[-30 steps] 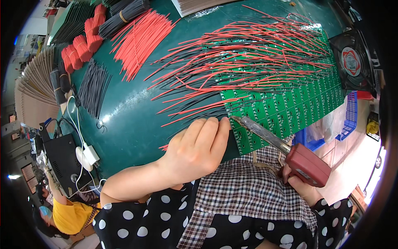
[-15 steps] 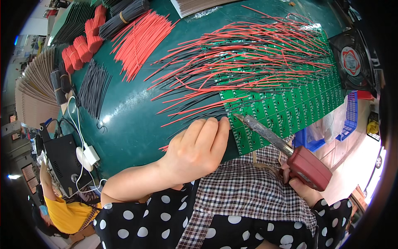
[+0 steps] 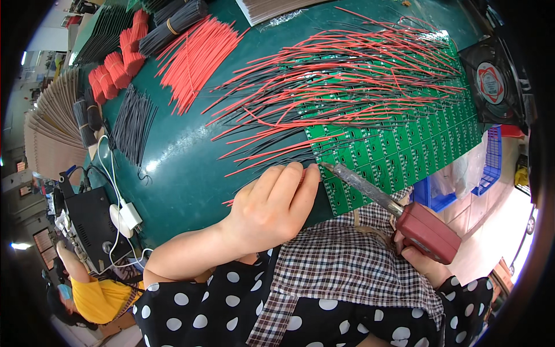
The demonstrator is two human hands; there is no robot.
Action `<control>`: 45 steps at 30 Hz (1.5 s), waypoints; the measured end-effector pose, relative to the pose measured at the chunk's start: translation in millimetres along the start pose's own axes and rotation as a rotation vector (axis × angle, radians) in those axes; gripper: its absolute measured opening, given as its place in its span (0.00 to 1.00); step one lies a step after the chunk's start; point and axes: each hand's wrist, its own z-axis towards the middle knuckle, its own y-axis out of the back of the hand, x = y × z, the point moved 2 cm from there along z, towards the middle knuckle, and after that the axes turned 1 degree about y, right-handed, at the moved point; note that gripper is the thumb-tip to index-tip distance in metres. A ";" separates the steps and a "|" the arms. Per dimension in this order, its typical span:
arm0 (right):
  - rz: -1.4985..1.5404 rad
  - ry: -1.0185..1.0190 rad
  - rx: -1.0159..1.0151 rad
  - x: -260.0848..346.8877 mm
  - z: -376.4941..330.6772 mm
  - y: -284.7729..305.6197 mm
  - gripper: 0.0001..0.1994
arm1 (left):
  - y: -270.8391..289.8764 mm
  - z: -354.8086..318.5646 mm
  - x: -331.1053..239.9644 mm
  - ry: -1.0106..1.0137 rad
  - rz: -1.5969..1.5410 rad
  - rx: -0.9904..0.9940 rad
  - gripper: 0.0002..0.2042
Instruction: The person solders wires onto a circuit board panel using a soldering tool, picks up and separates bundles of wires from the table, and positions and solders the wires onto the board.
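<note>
My left hand (image 3: 272,202) is closed at the left edge of a green circuit board panel (image 3: 399,144), fingertips pinched together. Between its fingers shows a bit of red wire (image 3: 302,178), and red wire ends poke out behind the hand. My right hand (image 3: 425,263) is wrapped round the dark red handle of a soldering iron (image 3: 370,188). The iron's tip points left, close to my left fingertips at the board's edge. Many red and black wires (image 3: 347,81) lie across the upper part of the panel, their loose ends reaching left over the table.
Loose red wires (image 3: 199,61) and black wires (image 3: 134,124) lie on the green table, beside tied red bundles (image 3: 118,69). A black fan (image 3: 491,84) stands at the right edge. Left are a black box (image 3: 95,222) and a white plug (image 3: 130,215). A person in yellow (image 3: 104,298) sits lower left.
The soldering iron's tip has shifted slightly left and down, closer to my left fingertips. A bit of red wire now shows between my left fingers.
</note>
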 end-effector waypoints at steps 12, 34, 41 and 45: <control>0.234 -0.190 0.053 14.7 3.2 0.7 0.27 | -0.6 -0.5 -0.5 0.005 0.000 -0.002 0.14; 0.477 -0.079 -0.026 20.3 8.3 -8.2 0.29 | 7.2 11.8 -0.7 0.053 -0.114 0.019 0.15; 0.539 -0.160 -0.074 20.5 8.9 -2.8 0.26 | -4.5 18.4 -5.4 0.013 -0.081 0.030 0.15; 0.423 -0.196 -0.009 12.3 5.0 0.1 0.23 | -4.8 17.1 -6.3 0.013 -0.074 0.032 0.15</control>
